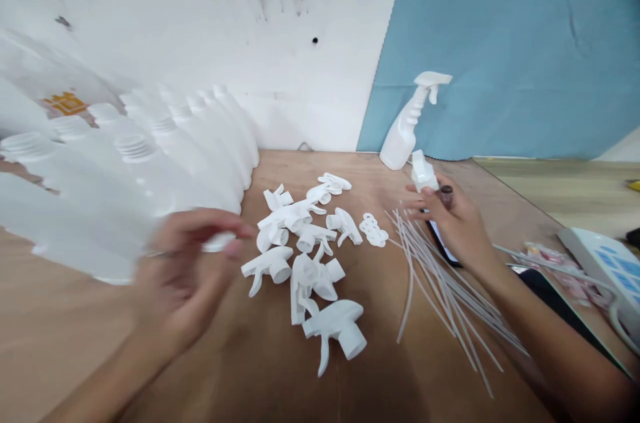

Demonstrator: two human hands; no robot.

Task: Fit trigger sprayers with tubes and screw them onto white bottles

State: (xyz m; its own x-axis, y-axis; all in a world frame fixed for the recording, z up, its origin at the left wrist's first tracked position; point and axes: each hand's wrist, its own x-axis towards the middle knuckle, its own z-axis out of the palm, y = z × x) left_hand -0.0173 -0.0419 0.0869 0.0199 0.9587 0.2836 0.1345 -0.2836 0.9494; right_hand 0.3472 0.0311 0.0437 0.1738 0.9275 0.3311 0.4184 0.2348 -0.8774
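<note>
The right hand (457,213) pinches a white piece (424,171) between thumb and fingers, and this piece seems to be one more trigger head, though its shape is partly covered. A small dark piece (447,193) also shows at these fingers; I cannot tell what it is. The left hand (175,276) is blurred by motion; its thumb and forefinger stand apart, curved, and I see nothing between them. It is in front of the bottles (200,156), near the pile.

As for the progress, only one spray bottle (400,143) stands complete, with its head on the neck, at the back of the desk (240,376). The other bottles are grouped at the left, and the necks that I can see are without heads. The loose trigger heads (335,319) lie scattered in the middle, and no tube is visible in them. The thin tubes (453,289) lie in a loose bundle below the right hand, and the flat rings (375,233) form a small heap between tubes and heads. So, in my judgement, the work is at an early stage, and most parts are not yet joined.
</note>
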